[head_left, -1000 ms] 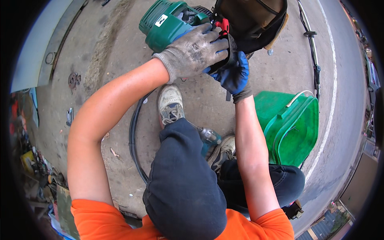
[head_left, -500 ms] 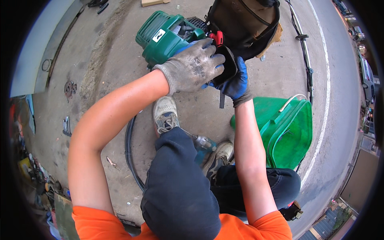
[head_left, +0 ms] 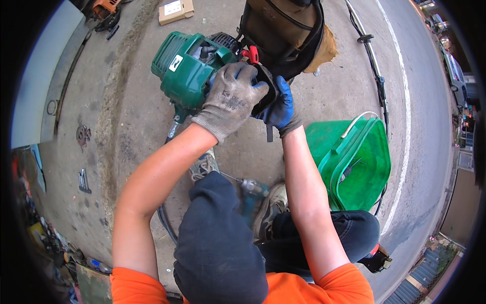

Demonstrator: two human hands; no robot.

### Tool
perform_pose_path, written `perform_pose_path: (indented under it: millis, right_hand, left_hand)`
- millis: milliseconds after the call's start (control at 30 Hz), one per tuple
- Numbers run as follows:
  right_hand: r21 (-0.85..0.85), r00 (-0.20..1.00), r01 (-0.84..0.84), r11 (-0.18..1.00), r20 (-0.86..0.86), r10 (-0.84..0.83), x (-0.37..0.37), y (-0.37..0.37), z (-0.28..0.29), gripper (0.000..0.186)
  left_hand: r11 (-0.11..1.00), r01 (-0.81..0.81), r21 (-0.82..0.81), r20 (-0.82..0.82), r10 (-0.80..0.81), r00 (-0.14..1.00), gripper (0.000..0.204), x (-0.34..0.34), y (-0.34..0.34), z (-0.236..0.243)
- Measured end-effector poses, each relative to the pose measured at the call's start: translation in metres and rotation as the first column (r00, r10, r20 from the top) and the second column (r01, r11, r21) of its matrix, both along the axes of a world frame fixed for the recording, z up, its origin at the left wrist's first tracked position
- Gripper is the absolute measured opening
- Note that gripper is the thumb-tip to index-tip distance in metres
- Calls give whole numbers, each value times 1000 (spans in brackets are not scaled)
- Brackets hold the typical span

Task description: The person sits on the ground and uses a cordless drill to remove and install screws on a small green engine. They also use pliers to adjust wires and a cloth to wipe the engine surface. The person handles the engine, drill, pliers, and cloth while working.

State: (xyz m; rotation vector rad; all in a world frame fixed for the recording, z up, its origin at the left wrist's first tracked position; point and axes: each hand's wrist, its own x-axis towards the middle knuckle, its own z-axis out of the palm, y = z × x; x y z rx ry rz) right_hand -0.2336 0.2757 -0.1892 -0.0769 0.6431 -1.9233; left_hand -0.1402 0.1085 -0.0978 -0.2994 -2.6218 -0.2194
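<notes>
A black, hollow cover-like part [head_left: 264, 90] is between my gloved hands, beside a green small engine [head_left: 186, 71]. My left hand [head_left: 230, 99], in a grey glove with blue palm, bends its fingers over the part's near side; its fingertips are partly hidden. On the other side my right hand [head_left: 281, 107] grips the part's edge, thumb up along the rim. A red piece [head_left: 250, 54] juts out just beyond my left fingers. Behind the part stands a worn brown and black backpack frame pad [head_left: 283, 30].
A green bucket [head_left: 324, 139] lies tipped to the right, small tools inside. A cordless impact driver [head_left: 253, 190] is between my shoes. Sockets [head_left: 84, 181] lie at left, a cardboard box [head_left: 176, 11] at the far side. A long pole [head_left: 372, 55] runs along the right.
The view has shifted, so the engine and backpack pad appear further left. My left fingers have curled a little further over the black part; my right hand keeps its hold.
</notes>
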Motion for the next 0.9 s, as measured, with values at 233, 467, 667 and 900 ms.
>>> perform_pose_path:
  millis: [233,467,667,900]
  right_hand:
    - [-35,1000,-9,999,4,9,-2,0,-3,73]
    - [-94,999,-48,994,22,50,-3,2,-9,74]
    - [-184,998,-24,983,60,36,-4,-2,-10,71]
    - [7,982,187,982,18,-188,4,-7,-1,67]
  left_hand:
    - [995,41,-94,98,-32,995,43,-12,-4,1]
    - [1000,19,-22,-30,-20,999,40,-4,-3,-4]
    - [992,-115,49,-86,119,989,49,25,16,-27]
    - [950,200,240,-124,-174,977,52,64,34,-23]
